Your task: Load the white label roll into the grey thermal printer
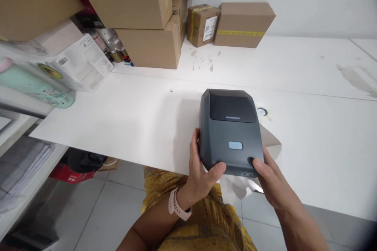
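A dark grey, boxy device with a glossy black panel at its far end and a light blue button is held near the front edge of the white table. My left hand grips its left side, with the thumb on the near edge and a pale band on the wrist. On the near right corner lies the thumb of my right hand, whose fingers go round the right side and are partly hidden. A white sheet or label shows partly behind the device's right side.
Cardboard boxes are stacked at the back left, with a small labelled box and a wider box against the wall. At the left are a white box, a mint bottle and shelves.
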`<action>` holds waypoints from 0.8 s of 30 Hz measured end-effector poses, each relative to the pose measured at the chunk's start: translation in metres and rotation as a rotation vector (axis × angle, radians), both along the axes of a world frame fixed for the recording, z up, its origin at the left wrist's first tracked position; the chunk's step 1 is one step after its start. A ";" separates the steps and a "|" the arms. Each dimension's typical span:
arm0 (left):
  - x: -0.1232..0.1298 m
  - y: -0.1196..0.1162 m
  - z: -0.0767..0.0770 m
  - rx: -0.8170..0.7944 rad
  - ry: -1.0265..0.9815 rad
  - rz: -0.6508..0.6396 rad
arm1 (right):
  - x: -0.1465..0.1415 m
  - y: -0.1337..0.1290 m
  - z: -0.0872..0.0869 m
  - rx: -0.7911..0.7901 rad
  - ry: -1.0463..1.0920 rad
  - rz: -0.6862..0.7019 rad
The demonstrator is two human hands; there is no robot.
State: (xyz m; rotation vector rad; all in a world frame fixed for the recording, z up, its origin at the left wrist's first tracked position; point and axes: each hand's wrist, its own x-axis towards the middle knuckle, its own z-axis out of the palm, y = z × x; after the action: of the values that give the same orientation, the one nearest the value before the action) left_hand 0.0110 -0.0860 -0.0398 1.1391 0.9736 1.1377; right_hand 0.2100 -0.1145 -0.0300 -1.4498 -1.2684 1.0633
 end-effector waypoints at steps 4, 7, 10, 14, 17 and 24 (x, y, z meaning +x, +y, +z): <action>0.003 0.002 -0.010 0.047 -0.025 0.013 | -0.001 -0.001 -0.003 -0.161 0.193 -0.045; 0.004 0.005 -0.017 0.112 -0.010 0.043 | -0.004 -0.002 -0.009 -0.148 0.251 -0.146; 0.005 0.009 -0.019 0.137 0.000 0.067 | -0.004 -0.002 -0.016 -0.108 0.228 -0.141; -0.004 0.007 -0.018 0.107 0.019 0.001 | -0.011 0.002 -0.010 0.069 0.001 -0.159; -0.023 -0.012 -0.015 0.047 0.087 0.047 | -0.026 0.008 0.005 0.394 -0.350 -0.304; -0.032 -0.043 -0.001 -0.261 0.067 -0.362 | -0.035 0.018 0.024 0.675 -0.596 -0.058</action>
State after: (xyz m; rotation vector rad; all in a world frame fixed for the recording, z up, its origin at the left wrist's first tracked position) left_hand -0.0213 -0.1287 -0.0409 1.0904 0.8932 0.6657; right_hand 0.1749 -0.0963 -0.0059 -1.2753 -1.7622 0.0937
